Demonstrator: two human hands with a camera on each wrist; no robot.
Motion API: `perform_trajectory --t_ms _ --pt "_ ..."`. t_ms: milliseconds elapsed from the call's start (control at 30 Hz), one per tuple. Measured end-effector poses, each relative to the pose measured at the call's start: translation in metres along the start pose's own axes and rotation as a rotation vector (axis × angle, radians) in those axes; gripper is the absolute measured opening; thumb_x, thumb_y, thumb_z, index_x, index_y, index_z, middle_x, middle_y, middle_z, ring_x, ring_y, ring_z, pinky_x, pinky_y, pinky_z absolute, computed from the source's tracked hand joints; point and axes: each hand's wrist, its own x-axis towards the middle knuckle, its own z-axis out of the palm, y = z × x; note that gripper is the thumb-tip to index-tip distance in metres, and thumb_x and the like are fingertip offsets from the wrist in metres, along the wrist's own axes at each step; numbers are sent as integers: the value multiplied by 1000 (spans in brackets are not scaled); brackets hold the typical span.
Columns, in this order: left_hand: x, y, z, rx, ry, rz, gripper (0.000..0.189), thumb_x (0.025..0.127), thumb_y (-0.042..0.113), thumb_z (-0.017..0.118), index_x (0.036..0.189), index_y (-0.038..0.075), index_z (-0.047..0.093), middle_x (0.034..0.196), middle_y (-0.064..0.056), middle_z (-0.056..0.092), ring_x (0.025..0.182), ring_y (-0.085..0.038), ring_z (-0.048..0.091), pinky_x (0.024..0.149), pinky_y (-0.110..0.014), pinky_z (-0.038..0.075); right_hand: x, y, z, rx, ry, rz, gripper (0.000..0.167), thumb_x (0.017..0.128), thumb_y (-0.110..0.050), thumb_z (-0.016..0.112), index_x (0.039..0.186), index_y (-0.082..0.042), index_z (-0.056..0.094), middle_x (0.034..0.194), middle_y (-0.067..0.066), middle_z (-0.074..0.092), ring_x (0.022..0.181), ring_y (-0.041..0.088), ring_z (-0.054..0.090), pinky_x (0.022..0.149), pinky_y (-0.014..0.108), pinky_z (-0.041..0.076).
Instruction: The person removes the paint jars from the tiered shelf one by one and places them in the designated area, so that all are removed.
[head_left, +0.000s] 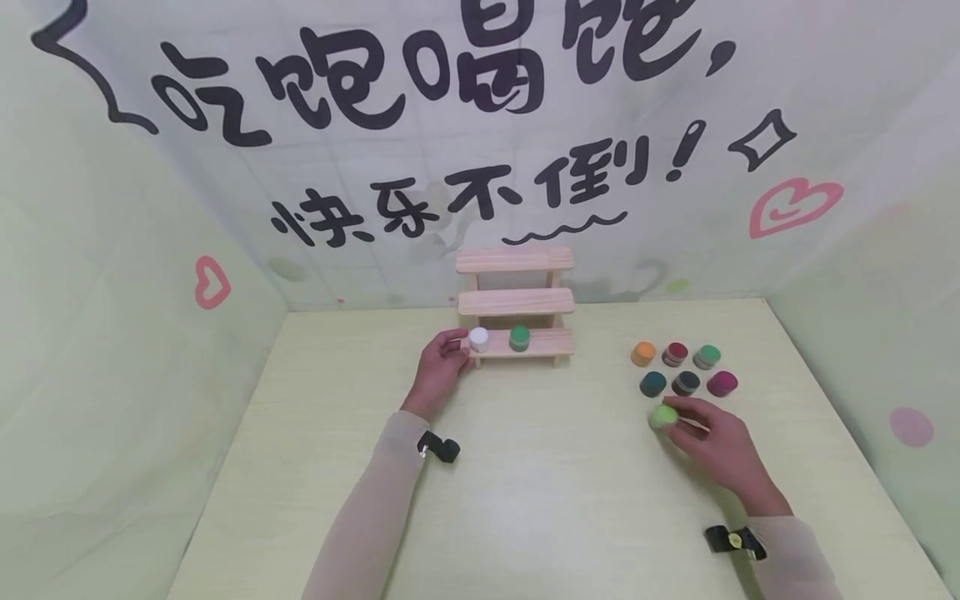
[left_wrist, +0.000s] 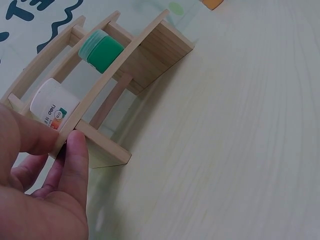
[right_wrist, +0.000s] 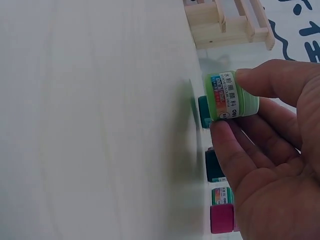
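My right hand pinches a light green paint jar between thumb and fingers, its label facing the right wrist camera. In that view the jar is held up off the table. My left hand grips the left end of the lowest step of a small three-step wooden stand, thumb and fingertips at the board's edge. On that step sits a white paint jar, right beside the left fingers. A green paint jar stands on the same step, further right.
Two rows of paint jars stand right of the stand: orange, dark red and green behind; teal, black and magenta in front. A printed cloth backdrop rises behind the table.
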Motion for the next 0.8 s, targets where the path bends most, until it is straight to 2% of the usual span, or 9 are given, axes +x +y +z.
perform_trajectory --t_ms 133,467,633,800 --pt "0 0 1 3 7 -4 39 100 -1 65 137 11 64 127 -15 63 105 -18 66 96 -25 63 0 2 -2 -16 -16 23 47 96 -21 80 138 -4 66 133 23 70 99 -21 57 84 2 53" --pt "1 -2 0 4 4 -1 39 99 -1 66 136 11 64 128 -15 64 108 -20 66 97 -25 63 2 6 -1 -15 -34 2 46 95 -14 79 138 -3 66 135 26 69 103 -23 54 84 3 54" --pt "1 -2 -1 -12 -4 6 40 99 -2 65 137 11 64 128 -15 64 108 -20 66 97 -25 63 2 2 -3 -38 -49 33 51 95 -21 81 140 -4 64 138 23 68 103 -20 56 84 3 54" --pt "1 -2 -1 -22 -9 9 40 98 -3 65 137 10 64 129 -15 63 108 -20 66 97 -26 63 2 -2 -8 4 -34 49 53 95 -27 81 140 -4 65 139 23 67 102 -22 56 84 4 55"
